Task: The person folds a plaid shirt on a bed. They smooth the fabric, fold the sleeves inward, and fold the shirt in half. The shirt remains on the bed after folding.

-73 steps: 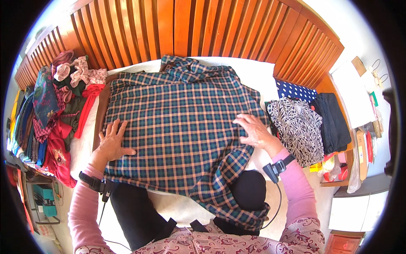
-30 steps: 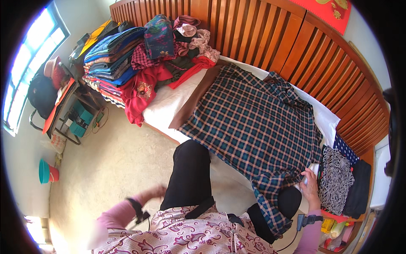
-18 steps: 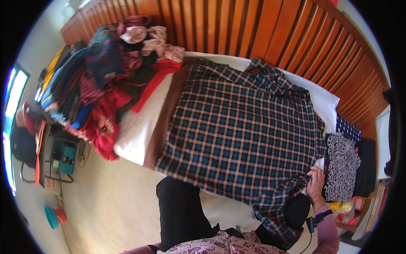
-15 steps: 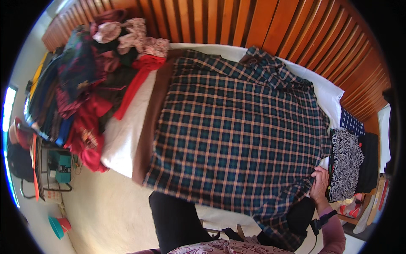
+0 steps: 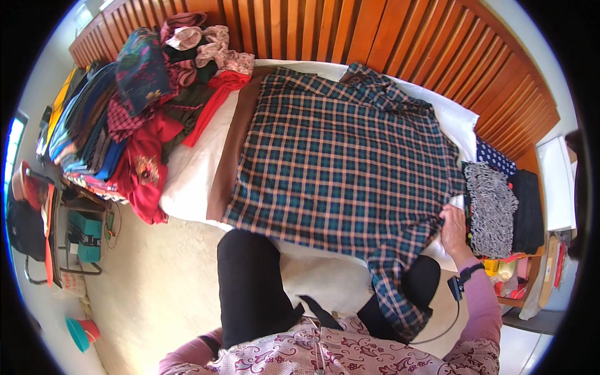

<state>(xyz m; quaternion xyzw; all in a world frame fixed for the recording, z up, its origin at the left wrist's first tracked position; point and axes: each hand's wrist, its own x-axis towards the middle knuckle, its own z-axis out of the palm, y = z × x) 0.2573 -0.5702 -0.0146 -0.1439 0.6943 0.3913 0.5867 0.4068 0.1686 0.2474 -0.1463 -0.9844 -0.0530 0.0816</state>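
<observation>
A dark green, navy and pink plaid shirt (image 5: 344,162) lies spread out across a bench-like surface, its hem toward the left. One sleeve (image 5: 400,290) hangs off the near edge over my right knee, and the other is bunched at the far side. At the shirt's right end, by the near shoulder, my right hand (image 5: 455,230) has its fingers closed on the cloth edge. My left forearm shows only as a sleeve with a dark band at the lower left; the hand itself is hidden behind my leg.
Heaped clothes, including a red garment (image 5: 145,169), and a folded stack (image 5: 94,128) sit at the left. Brown cloth (image 5: 232,156) and a white sheet (image 5: 190,169) lie beneath the shirt. A grey shaggy textile (image 5: 490,209) is at the right. Orange wooden slats (image 5: 312,31) stand behind.
The view has shifted, showing more of my lap and my left sleeve. The near sleeve now hangs straighter over my knee. My right hand stays at the shirt's right end.
</observation>
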